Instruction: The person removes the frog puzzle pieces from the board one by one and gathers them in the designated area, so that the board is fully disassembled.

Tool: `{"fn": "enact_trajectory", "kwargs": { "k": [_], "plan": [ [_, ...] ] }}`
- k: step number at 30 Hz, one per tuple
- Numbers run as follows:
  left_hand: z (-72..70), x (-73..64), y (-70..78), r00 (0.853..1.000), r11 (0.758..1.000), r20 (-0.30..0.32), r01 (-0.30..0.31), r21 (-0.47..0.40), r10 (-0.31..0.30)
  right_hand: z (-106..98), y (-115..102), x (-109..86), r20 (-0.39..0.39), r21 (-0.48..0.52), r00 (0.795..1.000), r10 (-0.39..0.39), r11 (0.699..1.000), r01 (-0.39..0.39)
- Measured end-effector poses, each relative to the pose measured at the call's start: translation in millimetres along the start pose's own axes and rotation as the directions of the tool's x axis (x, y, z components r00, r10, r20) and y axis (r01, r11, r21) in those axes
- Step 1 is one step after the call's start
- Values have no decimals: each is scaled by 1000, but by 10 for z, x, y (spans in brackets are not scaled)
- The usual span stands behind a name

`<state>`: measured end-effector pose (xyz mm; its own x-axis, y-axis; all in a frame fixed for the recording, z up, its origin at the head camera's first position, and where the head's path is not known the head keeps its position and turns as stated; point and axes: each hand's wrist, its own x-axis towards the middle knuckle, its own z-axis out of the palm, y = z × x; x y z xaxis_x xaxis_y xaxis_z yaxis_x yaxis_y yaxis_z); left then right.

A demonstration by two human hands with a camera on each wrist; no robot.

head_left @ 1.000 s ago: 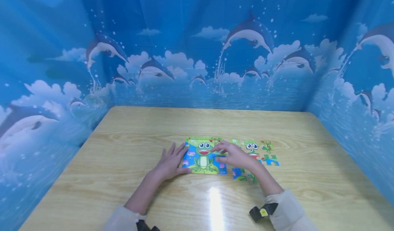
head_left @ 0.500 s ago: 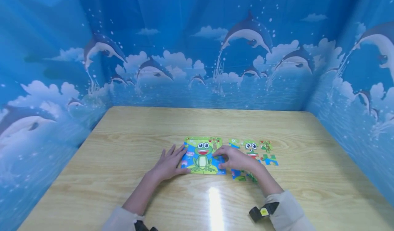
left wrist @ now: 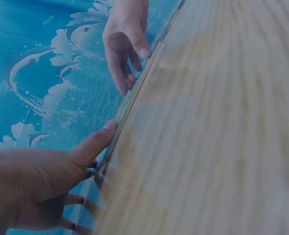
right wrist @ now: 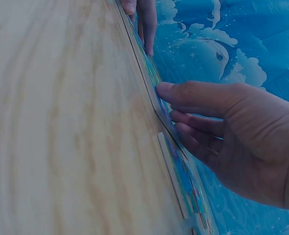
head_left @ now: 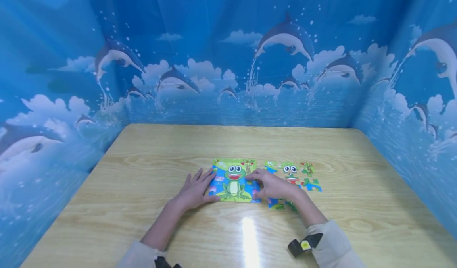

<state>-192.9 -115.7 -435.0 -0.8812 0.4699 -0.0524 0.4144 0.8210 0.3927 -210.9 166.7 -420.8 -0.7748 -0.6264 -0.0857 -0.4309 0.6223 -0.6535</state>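
Note:
A frog picture board point(head_left: 233, 187) lies flat on the wooden table in the head view, its green frog facing the person. The left hand point(head_left: 192, 191) rests at the board's left edge with fingers spread and straight, the thumb at its near left corner. On the right part of the board, the right hand point(head_left: 273, 185) touches the picture with thumb and bent fingertips, a gap showing between them. Loose frog puzzle pieces point(head_left: 290, 168) lie just right of the board, some partly hidden under the right hand and forearm. In the right wrist view the right thumb point(right wrist: 166, 90) lies on the board's edge.
The wooden table point(head_left: 171, 141) extends around the board, with a bright light reflection point(head_left: 250, 236) near the front. A blue dolphin-printed curtain point(head_left: 200, 53) encloses the back and both sides. A black wrist camera point(head_left: 305, 245) sits on the right sleeve.
The right hand, first poised with fingers apart over the board's right side, has lowered its fingers and thumb onto it. The left hand stays at the left edge.

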Motion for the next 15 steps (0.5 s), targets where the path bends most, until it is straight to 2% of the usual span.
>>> {"fn": "enact_trajectory", "kwargs": {
  "k": [15],
  "plan": [
    [8, 2, -11, 1000, 1000, -1, 3, 3, -3, 25, -34, 16, -5, -79, 1000, -26, 997, 26]
  ]
}}
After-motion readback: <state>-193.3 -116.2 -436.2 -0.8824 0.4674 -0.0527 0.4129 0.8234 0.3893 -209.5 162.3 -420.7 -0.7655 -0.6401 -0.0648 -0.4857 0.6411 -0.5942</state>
